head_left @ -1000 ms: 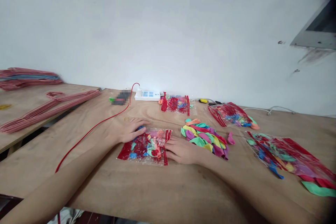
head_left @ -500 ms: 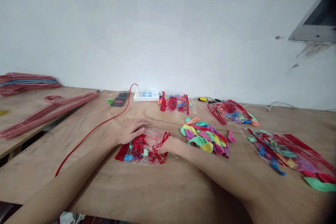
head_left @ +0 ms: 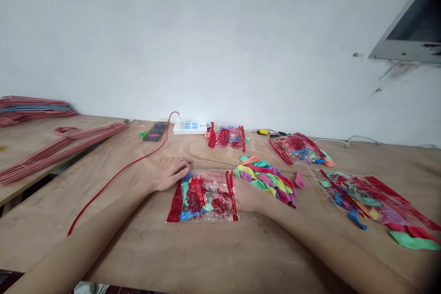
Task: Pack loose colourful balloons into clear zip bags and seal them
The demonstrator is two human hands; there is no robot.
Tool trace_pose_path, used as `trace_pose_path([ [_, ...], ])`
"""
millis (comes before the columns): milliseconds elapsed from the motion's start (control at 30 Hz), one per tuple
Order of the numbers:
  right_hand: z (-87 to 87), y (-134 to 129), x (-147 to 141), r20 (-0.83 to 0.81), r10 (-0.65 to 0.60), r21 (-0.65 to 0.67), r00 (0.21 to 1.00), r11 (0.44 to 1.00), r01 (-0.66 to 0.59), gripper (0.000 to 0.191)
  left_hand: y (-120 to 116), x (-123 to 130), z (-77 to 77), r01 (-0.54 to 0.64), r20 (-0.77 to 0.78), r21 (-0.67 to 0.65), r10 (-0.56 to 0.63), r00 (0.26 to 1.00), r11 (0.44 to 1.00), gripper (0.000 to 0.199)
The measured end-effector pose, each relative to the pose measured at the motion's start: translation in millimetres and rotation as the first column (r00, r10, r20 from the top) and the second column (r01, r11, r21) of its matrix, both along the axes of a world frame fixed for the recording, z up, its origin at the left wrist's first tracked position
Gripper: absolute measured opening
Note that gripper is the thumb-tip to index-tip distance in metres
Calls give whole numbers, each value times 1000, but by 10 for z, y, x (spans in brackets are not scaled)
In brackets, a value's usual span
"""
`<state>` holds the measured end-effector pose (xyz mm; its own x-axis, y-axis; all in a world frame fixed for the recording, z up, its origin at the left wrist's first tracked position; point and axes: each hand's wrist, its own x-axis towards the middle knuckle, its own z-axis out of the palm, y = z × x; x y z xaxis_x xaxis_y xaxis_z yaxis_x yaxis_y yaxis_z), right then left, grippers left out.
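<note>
A clear plastic bag [head_left: 219, 211] with red bands and a red printed burst lies flat in front of me, with green and blue balloons [head_left: 206, 203] inside. My right hand [head_left: 246, 194] reaches into its right-hand end; the fingers are blurred behind the shiny film. At the bag's upper left corner lies my left hand [head_left: 168, 175], open, fingers stretched out low over the table and touching or nearly touching the bag. Just beyond my right wrist is a loose pile of coloured balloons [head_left: 267, 177].
More filled balloon bags lie around: one at the back [head_left: 225, 138], one behind the pile [head_left: 298, 148], a larger one at right [head_left: 375, 200]. A white power strip [head_left: 189, 127] with a red cord [head_left: 119, 171] stands near the wall. Pink hangers [head_left: 62, 149] lie on the left table.
The bag has shifted right and lies flatter, its print more visible. My right hand has moved right, with more of it out of the bag's end. My left hand stays nearly in place.
</note>
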<state>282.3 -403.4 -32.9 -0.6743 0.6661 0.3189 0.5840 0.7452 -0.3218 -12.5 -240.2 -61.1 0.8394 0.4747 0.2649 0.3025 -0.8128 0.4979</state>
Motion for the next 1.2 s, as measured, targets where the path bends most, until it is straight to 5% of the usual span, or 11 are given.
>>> trace_pose_path([
  [300,-116,-524,466,-67,-241,72,968,967,246,29,-2,30,12,-56,9,-17,56,998,998,49],
  [533,-112,-735,107,49,-162,-167,986,971,168,44,87,-10,-125,21,84,-27,-19,996,999,45],
  [667,-101,-702,92,-32,-127,-121,991,985,122,41,103,-41,-136,20,62,-30,-18,998,999,40],
  [767,-71,-639,322,-83,-254,42,964,965,258,33,95,-43,-124,2,55,-47,1,999,999,41],
  [867,-44,-586,663,-26,-454,173,891,876,451,34,83,-38,-105,2,69,-46,2,998,999,43],
  [1033,5,-566,1115,179,-546,133,819,838,529,21,72,-37,-66,7,24,-27,-7,1000,1000,42],
  [1200,83,-561,1273,173,-613,135,771,790,598,22,71,-38,-61,2,30,-5,-1,1000,1000,41],
])
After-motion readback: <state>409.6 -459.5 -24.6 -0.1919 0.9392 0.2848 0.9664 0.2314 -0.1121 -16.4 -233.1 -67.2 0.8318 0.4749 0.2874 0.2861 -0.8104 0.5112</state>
